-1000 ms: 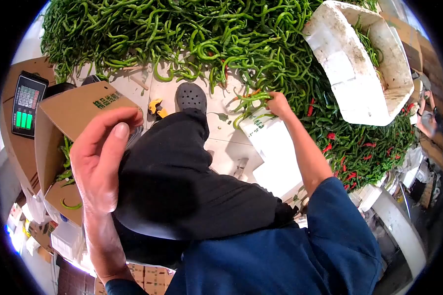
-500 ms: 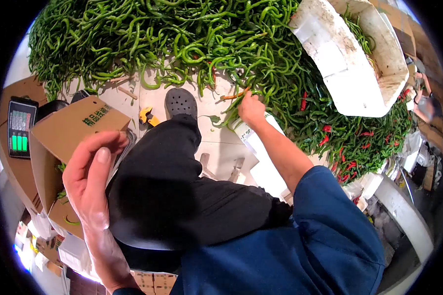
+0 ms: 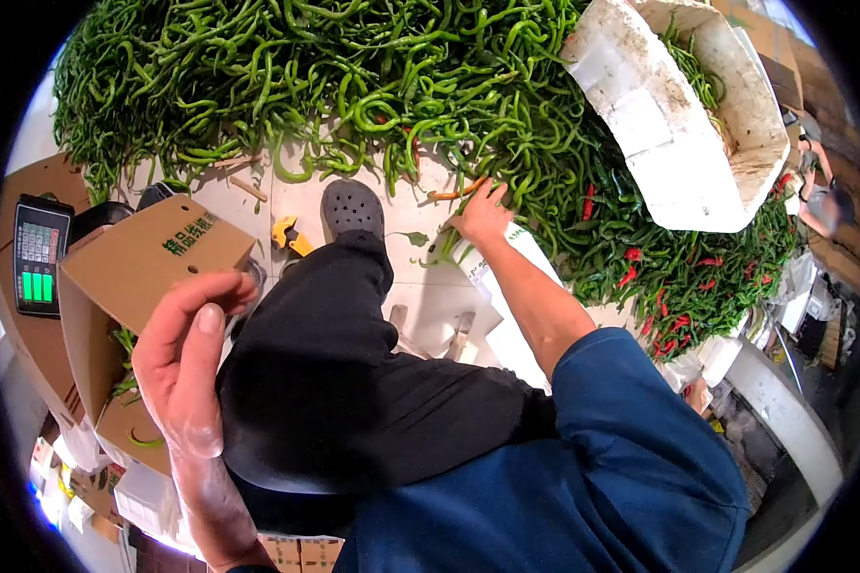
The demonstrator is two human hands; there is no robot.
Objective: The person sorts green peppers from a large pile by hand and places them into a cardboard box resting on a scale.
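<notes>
My left hand [image 3: 189, 368] hangs over my knee beside an upright flap of the cardboard box [image 3: 153, 244]. Its fingers are loosely curled, the thumb apart, with nothing between them. My right hand [image 3: 485, 218] reaches down at the near edge of a large pile of green chili peppers [image 3: 401, 67]. A few green chili peppers [image 3: 443, 248] stick out from under its palm, apparently gripped there; the palm side is hidden. Close to its fingertips lies an orange-red chili pepper [image 3: 457, 194]. More green chilies are partly visible inside the cardboard box.
A dirty white foam box [image 3: 664, 143] lies tipped on the pile, with chilies inside. Red chilies [image 3: 678, 323] mix in at the right. A digital scale display [image 3: 40, 256] stands left, and a yellow tool [image 3: 290, 235] lies by my shoe [image 3: 354, 207]. Another person [image 3: 817, 186] is far right.
My right hand has drawn back slightly from the pile, and its fingers have spread a little near the orange-red chili. My left hand has barely moved.
</notes>
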